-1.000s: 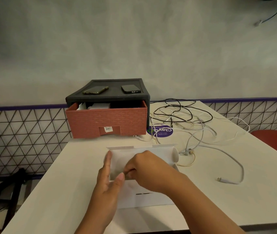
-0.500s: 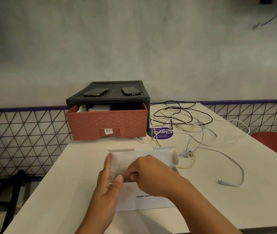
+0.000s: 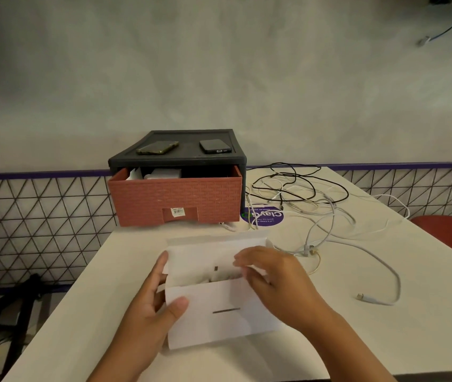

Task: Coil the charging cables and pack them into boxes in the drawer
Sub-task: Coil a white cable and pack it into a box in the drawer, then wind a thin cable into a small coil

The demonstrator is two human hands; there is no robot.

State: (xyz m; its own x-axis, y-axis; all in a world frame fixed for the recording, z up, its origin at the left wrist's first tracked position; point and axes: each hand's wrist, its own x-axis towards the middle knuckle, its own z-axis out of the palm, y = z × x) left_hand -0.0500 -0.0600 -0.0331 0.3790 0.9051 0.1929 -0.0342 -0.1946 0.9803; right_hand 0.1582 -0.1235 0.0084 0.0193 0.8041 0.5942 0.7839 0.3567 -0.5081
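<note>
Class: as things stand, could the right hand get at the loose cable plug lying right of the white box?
Probably yes. The right hand is at the opening of the white box; the cable plug lies on bare table to its right, nothing between them.

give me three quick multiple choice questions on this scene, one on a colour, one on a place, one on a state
1. What colour is the drawer front? A white, B brick red, C blue
2. Where do the phones lie? A inside the drawer, B on top of the cabinet, C on a shelf
3. How is the white box? A open at the top, B closed, C crushed flat

Answers:
1 B, the pulled-out front is brick red.
2 B, both rest on the dark cabinet top.
3 A, its top stands raised and the inside shows.
</note>
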